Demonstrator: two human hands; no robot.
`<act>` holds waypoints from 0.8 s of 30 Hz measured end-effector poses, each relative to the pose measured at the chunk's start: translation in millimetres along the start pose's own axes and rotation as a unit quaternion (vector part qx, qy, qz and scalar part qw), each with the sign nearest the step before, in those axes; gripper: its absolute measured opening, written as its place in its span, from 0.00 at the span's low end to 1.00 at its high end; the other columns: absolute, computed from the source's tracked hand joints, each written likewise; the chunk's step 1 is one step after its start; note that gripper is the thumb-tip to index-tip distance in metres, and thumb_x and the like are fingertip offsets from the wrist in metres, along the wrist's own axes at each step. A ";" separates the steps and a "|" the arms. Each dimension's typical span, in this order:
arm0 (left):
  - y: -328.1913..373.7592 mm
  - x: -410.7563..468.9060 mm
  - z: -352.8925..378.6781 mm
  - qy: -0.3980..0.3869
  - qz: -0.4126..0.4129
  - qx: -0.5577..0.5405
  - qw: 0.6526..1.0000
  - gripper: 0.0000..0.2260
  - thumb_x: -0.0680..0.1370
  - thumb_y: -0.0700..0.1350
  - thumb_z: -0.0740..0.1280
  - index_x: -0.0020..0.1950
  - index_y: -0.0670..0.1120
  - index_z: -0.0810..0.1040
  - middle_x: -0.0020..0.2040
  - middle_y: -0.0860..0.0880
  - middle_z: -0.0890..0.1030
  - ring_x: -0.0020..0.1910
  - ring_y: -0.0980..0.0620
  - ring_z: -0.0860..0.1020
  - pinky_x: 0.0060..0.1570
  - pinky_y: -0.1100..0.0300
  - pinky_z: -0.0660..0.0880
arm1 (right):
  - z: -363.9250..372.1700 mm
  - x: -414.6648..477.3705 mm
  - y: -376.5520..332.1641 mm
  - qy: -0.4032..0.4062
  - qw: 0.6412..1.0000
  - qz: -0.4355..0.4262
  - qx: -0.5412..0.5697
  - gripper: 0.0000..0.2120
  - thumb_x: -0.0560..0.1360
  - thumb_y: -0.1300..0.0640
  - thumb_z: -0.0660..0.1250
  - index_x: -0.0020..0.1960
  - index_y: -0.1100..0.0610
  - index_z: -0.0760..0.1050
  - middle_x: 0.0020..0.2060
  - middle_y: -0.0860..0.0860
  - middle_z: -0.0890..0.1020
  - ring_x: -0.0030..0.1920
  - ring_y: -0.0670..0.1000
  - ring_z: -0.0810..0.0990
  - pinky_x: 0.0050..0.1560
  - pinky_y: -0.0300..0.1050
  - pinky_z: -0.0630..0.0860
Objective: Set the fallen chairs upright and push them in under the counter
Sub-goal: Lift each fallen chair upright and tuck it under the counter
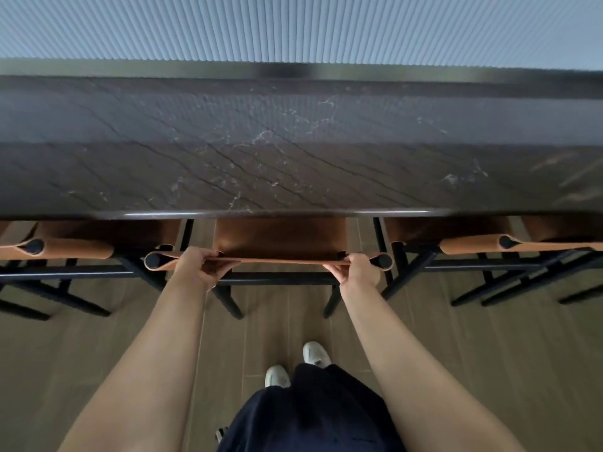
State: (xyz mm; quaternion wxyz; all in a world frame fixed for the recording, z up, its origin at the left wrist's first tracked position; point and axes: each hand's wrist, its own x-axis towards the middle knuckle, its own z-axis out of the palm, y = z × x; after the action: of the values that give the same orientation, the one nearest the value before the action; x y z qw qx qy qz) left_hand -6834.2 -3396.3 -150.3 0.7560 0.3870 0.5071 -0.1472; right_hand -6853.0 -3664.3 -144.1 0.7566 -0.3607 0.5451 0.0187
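Observation:
The middle chair (280, 238) has a brown leather seat, a tan leather backrest strap and a black frame. It stands upright with most of its seat under the dark marble counter (293, 158). My left hand (197, 265) grips the left end of the backrest strap, fingers curled over its top. My right hand (357, 267) grips the right end the same way. A left chair (78, 247) and a right chair (470, 244) of the same kind stand upright on either side, tucked under the counter edge.
Wood-look floor (489, 337) lies behind the chairs. My feet in white shoes (295, 363) stand just behind the middle chair. A ribbed pale wall (293, 24) runs behind the counter. A further chair (561, 230) shows at the far right.

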 end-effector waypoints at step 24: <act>-48.0 -18.8 35.5 -0.031 0.012 -0.065 0.997 0.06 0.78 0.29 0.58 0.47 0.38 0.72 0.51 0.37 0.76 0.57 0.37 0.77 0.49 0.41 0.78 | -37.3 28.1 -48.6 -0.036 0.999 -0.019 -0.034 0.07 0.76 0.73 0.63 0.48 0.63 0.71 0.53 0.65 0.79 0.49 0.63 0.82 0.44 0.60 0.82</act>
State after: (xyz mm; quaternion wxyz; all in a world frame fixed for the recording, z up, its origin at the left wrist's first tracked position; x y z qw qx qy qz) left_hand -6848.9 -3457.1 -148.0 0.7967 0.3381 0.4872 -0.1167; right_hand -6851.4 -3731.6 -147.6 0.7631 -0.3956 0.5099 0.0352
